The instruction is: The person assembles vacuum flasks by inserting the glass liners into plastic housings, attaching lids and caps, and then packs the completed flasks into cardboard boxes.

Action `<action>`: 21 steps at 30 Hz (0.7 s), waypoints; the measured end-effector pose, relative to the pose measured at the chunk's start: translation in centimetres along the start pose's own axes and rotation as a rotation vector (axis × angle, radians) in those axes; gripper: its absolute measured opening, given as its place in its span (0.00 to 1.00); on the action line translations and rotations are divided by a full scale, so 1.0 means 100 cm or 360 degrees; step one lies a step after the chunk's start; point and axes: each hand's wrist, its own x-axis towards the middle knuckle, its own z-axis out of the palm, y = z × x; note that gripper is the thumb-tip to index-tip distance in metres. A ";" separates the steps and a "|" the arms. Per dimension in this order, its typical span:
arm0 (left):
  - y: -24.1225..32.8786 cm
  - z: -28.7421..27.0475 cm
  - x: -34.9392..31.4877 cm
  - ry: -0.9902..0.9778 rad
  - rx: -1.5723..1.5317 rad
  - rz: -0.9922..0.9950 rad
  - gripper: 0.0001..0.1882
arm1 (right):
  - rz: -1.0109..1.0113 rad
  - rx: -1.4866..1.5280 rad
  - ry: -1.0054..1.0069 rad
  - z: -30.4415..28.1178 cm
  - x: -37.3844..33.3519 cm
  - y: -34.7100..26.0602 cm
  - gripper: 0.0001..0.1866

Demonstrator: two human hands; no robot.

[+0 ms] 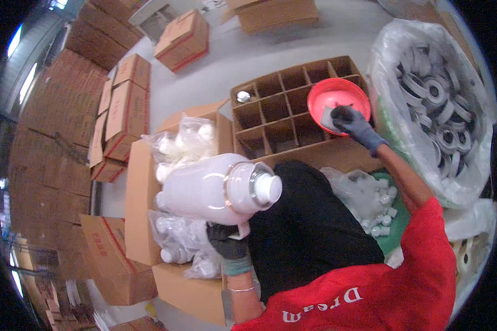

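Note:
A white thermos jug (201, 185) lies tilted across my left side, its white cap (268, 189) pointing right. My left hand (229, 243), in a dark glove, is closed round the jug's handle (239, 230). Away to the right, my right hand (354, 126), in a grey-blue glove, reaches into a red bowl (320, 91). Its fingers are bent together at a small flat grey-white piece (327, 117), whose kind I cannot make out. The bowl sits on the corner of a divided cardboard box (292, 148).
One compartment of the box holds a shiny-topped item (243, 97). A plastic-lined sack (381, 71) of grey-white rings stands at right. White caps (382, 193) lie by my leg. Left, an open carton (139, 201) holds bagged white parts (190, 140). Stacked cartons (128, 113) stand beyond.

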 end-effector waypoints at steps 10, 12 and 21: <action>0.042 0.020 0.001 0.0342 -0.1248 -0.0574 0.06 | -0.0051 0.0917 -0.0092 0.052 -0.055 -0.218 0.26; 0.022 0.015 -0.007 0.0072 -0.3516 -0.1232 0.15 | -0.0408 0.0575 -0.0028 0.059 -0.056 -0.217 0.29; 0.035 0.006 -0.002 0.0128 -0.3665 -0.1527 0.19 | 0.0572 0.1113 -0.0387 0.056 -0.088 -0.202 0.37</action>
